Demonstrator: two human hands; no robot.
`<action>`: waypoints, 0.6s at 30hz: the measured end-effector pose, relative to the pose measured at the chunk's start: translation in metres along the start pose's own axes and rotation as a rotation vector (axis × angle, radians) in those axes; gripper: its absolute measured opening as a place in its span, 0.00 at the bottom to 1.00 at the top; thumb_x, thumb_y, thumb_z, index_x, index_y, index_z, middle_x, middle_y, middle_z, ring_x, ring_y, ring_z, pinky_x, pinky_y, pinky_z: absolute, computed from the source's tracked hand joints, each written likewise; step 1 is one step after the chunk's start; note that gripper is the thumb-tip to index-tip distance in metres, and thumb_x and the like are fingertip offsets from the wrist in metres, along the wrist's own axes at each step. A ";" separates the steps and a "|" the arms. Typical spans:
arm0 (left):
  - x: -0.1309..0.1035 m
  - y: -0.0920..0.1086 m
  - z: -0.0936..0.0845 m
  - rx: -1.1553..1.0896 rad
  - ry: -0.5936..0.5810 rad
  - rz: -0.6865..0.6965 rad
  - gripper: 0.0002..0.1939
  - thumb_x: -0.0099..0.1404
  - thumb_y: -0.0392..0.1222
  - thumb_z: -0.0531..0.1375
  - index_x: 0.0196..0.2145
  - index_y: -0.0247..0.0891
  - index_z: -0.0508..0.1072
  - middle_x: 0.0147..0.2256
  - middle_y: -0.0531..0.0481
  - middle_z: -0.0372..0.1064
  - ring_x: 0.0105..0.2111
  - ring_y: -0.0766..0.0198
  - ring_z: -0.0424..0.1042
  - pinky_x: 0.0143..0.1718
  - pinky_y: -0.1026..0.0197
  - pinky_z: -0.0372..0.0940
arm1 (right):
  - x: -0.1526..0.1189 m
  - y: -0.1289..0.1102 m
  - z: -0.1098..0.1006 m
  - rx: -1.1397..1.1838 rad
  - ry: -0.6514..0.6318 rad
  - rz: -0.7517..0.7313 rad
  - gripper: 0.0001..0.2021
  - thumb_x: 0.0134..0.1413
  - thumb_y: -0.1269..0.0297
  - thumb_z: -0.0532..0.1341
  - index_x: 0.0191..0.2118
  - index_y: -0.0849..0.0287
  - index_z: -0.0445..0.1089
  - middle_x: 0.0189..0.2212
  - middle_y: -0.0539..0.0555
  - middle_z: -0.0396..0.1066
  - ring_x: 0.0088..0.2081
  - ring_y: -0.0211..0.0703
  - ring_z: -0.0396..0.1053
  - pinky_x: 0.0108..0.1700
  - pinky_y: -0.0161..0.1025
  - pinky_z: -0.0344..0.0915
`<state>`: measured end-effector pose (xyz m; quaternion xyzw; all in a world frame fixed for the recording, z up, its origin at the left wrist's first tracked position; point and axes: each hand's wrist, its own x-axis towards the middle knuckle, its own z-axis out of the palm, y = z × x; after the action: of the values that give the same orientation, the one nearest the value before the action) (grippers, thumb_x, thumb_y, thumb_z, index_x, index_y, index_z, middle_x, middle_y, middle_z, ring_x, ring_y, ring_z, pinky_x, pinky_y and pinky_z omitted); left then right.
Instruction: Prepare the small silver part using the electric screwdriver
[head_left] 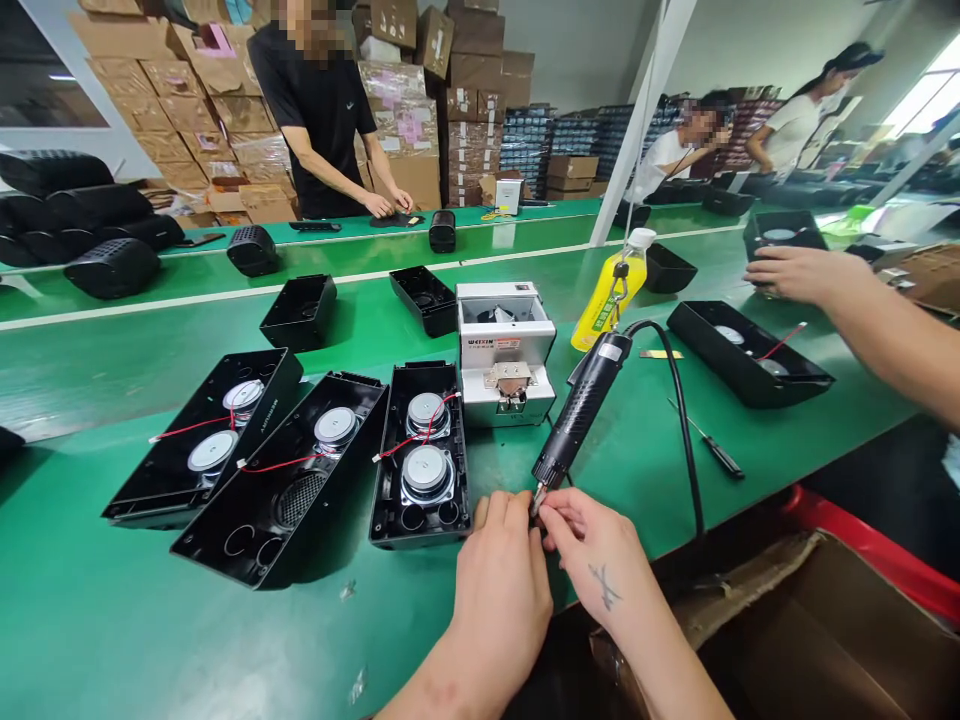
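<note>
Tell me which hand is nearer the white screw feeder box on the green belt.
Left, narrowly. The left hand is below the white screw feeder box; the right hand is below and further right, at the black electric screwdriver tip.

Three speaker shells (pixel 315 470) lie left of the screw feeder (pixel 506 355); bottle (pixel 609 290) right.

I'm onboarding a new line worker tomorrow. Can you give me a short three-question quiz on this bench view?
1. True or false: both hands meet at the tip of the electric screwdriver.
2. How many open speaker housings lie in a row left of the grey screw feeder? A) two B) three C) five
3. What colour are the wires on the speaker drivers?

Key:
1. True: left hand and right hand pinch at its tip.
2. B, ending with the nearest housing.
3. Red.
</note>
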<state>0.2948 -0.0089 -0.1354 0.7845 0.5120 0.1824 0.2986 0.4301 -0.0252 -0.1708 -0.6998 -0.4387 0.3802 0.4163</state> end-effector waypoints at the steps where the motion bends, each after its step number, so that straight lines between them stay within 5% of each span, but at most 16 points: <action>1: 0.000 -0.001 0.001 -0.002 0.006 0.000 0.17 0.72 0.28 0.49 0.51 0.36 0.72 0.45 0.44 0.71 0.46 0.53 0.70 0.47 0.51 0.68 | 0.000 0.001 0.000 -0.021 0.009 -0.011 0.16 0.57 0.49 0.59 0.38 0.57 0.75 0.33 0.55 0.77 0.30 0.44 0.76 0.34 0.40 0.73; 11: 0.003 -0.003 0.007 0.015 0.057 -0.008 0.15 0.75 0.31 0.48 0.48 0.38 0.73 0.42 0.46 0.73 0.44 0.54 0.71 0.43 0.53 0.67 | -0.007 -0.004 -0.005 -0.065 -0.062 -0.057 0.20 0.60 0.46 0.58 0.42 0.57 0.75 0.40 0.58 0.79 0.38 0.47 0.77 0.43 0.43 0.75; 18: 0.001 -0.006 0.012 0.063 0.088 -0.002 0.12 0.74 0.31 0.51 0.44 0.39 0.74 0.41 0.47 0.73 0.43 0.53 0.71 0.40 0.54 0.65 | -0.003 -0.007 -0.001 -0.140 0.001 -0.049 0.15 0.58 0.51 0.57 0.37 0.56 0.74 0.32 0.56 0.78 0.33 0.49 0.76 0.42 0.46 0.72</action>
<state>0.2983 -0.0092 -0.1490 0.7840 0.5311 0.2003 0.2512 0.4276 -0.0261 -0.1633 -0.7165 -0.4810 0.3381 0.3756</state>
